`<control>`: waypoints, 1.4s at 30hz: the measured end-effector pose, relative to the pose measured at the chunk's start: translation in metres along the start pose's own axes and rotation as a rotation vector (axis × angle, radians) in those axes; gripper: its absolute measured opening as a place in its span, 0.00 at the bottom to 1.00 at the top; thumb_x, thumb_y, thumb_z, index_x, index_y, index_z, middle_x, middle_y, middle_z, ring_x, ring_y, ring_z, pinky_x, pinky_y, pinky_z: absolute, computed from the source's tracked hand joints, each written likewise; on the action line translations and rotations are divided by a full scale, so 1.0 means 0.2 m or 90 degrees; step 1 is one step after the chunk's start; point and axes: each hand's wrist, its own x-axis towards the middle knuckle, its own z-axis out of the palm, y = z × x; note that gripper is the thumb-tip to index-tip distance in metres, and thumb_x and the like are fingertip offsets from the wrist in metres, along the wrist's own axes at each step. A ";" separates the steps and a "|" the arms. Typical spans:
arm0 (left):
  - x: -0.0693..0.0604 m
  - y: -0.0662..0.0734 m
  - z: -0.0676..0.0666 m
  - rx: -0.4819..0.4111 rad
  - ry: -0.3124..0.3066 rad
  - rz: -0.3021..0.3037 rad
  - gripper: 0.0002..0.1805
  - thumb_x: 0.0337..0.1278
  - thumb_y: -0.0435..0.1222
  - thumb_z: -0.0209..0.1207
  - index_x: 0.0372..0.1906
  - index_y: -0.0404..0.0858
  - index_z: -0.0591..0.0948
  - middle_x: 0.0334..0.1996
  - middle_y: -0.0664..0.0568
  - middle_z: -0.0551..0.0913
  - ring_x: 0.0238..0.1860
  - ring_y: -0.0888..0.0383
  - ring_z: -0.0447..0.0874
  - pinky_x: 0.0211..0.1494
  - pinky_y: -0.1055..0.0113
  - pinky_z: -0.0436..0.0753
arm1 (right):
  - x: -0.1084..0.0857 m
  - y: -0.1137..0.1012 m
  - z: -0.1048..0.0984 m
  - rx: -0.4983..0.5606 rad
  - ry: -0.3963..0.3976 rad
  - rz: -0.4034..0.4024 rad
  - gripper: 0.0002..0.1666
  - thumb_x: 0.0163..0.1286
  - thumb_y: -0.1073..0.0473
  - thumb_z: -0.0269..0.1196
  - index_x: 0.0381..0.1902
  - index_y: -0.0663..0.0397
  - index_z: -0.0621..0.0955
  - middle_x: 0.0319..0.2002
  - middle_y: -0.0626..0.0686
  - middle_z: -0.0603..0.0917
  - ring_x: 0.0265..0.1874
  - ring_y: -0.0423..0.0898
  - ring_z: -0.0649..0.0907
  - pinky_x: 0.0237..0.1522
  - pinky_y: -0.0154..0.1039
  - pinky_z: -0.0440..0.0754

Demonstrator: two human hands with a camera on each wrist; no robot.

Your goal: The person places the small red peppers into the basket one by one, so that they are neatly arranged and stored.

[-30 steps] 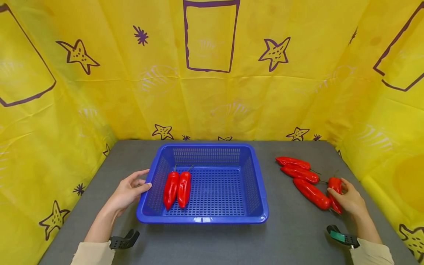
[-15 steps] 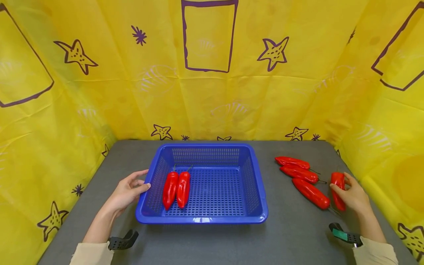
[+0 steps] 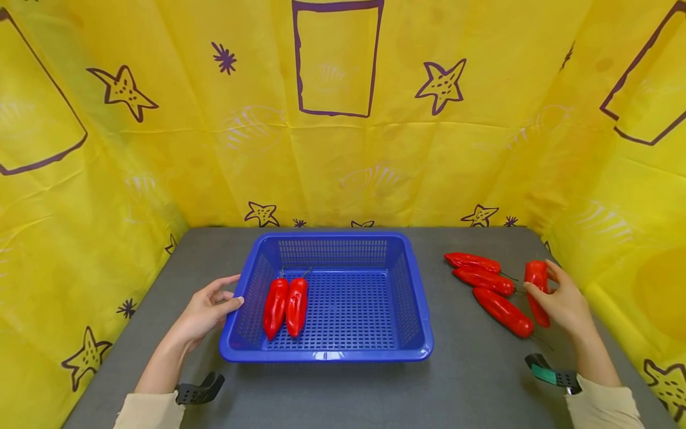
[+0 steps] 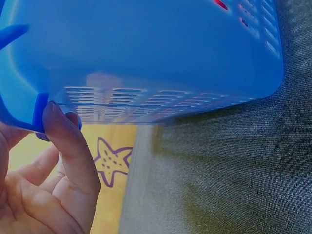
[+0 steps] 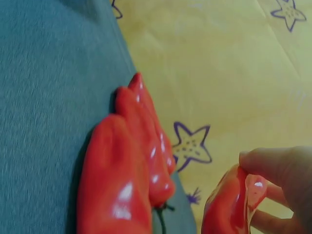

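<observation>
Pointing its broad end away from the person, the held red pepper [image 3: 536,276] was at the right side of the table [image 3: 375,393], its long axis running from far to near, with the narrow tip slanting slightly to the right. It sat between the thumb and the other fingers of the right hand [image 3: 569,302], which pinched it nearer the broad end. The thumb reached across toward its left edge, the other fingers lay along its right, and the tip extended nearward, past the thumb. Whether that tip touched the table could not be told. To its left, three more peppers [image 3: 485,280] lay close together, stems toward the right, the nearest one slanting toward the person. Farther left stood a blue basket [image 3: 321,356], with two red peppers [image 3: 276,310] side by side at the left of its floor, stems toward the far wall. The fingers of the left hand [image 3: 203,307] pinched its left rim. A yellow curtain [image 3: 343,152] with dark starfish drawings hung behind.
</observation>
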 end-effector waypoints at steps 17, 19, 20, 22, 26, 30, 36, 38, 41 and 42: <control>0.00 0.00 0.00 -0.007 -0.002 0.015 0.36 0.58 0.41 0.59 0.69 0.40 0.58 0.40 0.41 0.78 0.33 0.53 0.82 0.39 0.57 0.83 | 0.06 -0.23 0.07 0.036 -0.014 -0.032 0.46 0.65 0.45 0.57 0.69 0.65 0.51 0.56 0.76 0.67 0.49 0.68 0.73 0.44 0.61 0.75; 0.00 0.00 0.00 -0.008 -0.004 0.013 0.36 0.58 0.41 0.59 0.69 0.40 0.58 0.40 0.42 0.78 0.33 0.53 0.82 0.39 0.58 0.83 | 0.07 -0.26 0.08 0.039 -0.019 -0.032 0.46 0.65 0.45 0.56 0.69 0.64 0.51 0.56 0.75 0.67 0.50 0.68 0.73 0.45 0.61 0.75; 0.00 0.00 0.00 -0.008 -0.004 0.013 0.36 0.58 0.41 0.59 0.69 0.40 0.58 0.40 0.42 0.78 0.33 0.53 0.82 0.39 0.58 0.83 | 0.08 -0.27 0.09 0.040 -0.023 -0.032 0.46 0.65 0.45 0.56 0.69 0.64 0.50 0.56 0.75 0.67 0.50 0.68 0.73 0.45 0.60 0.76; 0.00 0.00 0.00 -0.005 -0.004 0.011 0.36 0.58 0.41 0.59 0.69 0.40 0.58 0.40 0.42 0.78 0.33 0.53 0.82 0.39 0.58 0.83 | 0.08 -0.29 0.10 0.040 -0.030 -0.033 0.46 0.65 0.44 0.56 0.70 0.63 0.50 0.56 0.75 0.67 0.50 0.67 0.73 0.44 0.59 0.77; 0.00 0.01 0.00 0.000 -0.005 0.010 0.36 0.58 0.42 0.59 0.69 0.40 0.58 0.41 0.41 0.78 0.34 0.52 0.82 0.40 0.57 0.83 | 0.10 -0.33 0.11 0.039 -0.040 -0.041 0.47 0.65 0.43 0.56 0.70 0.61 0.50 0.57 0.75 0.67 0.51 0.67 0.73 0.43 0.58 0.78; 0.00 0.01 0.00 0.001 -0.005 0.008 0.36 0.57 0.43 0.59 0.68 0.40 0.58 0.41 0.40 0.78 0.34 0.52 0.82 0.40 0.56 0.83 | 0.12 -0.37 0.13 0.046 -0.050 -0.049 0.47 0.65 0.42 0.55 0.70 0.60 0.50 0.57 0.74 0.67 0.52 0.67 0.73 0.47 0.60 0.75; 0.00 0.01 0.00 0.000 -0.003 0.007 0.36 0.58 0.41 0.58 0.69 0.40 0.57 0.40 0.42 0.78 0.33 0.54 0.81 0.39 0.59 0.83 | 0.15 -0.43 0.17 0.054 -0.064 -0.066 0.47 0.65 0.41 0.55 0.70 0.59 0.50 0.57 0.74 0.67 0.52 0.67 0.74 0.51 0.62 0.71; 0.00 0.01 0.00 -0.002 -0.003 0.004 0.36 0.58 0.41 0.58 0.69 0.40 0.57 0.41 0.42 0.78 0.32 0.54 0.81 0.39 0.59 0.83 | 0.16 -0.46 0.18 0.057 -0.066 -0.072 0.47 0.64 0.41 0.56 0.70 0.58 0.50 0.58 0.73 0.67 0.52 0.67 0.74 0.51 0.62 0.72; 0.00 0.00 0.00 -0.001 -0.004 0.003 0.36 0.58 0.41 0.59 0.69 0.41 0.57 0.41 0.42 0.78 0.33 0.53 0.81 0.39 0.59 0.83 | 0.17 -0.51 0.19 0.065 -0.068 -0.083 0.47 0.64 0.41 0.56 0.70 0.57 0.50 0.58 0.73 0.68 0.52 0.66 0.74 0.51 0.61 0.73; 0.00 0.00 0.00 -0.002 -0.004 0.004 0.36 0.58 0.42 0.59 0.69 0.41 0.57 0.41 0.42 0.78 0.33 0.53 0.81 0.39 0.59 0.83 | 0.18 -0.53 0.20 0.067 -0.070 -0.086 0.47 0.64 0.42 0.56 0.71 0.57 0.50 0.58 0.72 0.68 0.52 0.66 0.74 0.50 0.60 0.73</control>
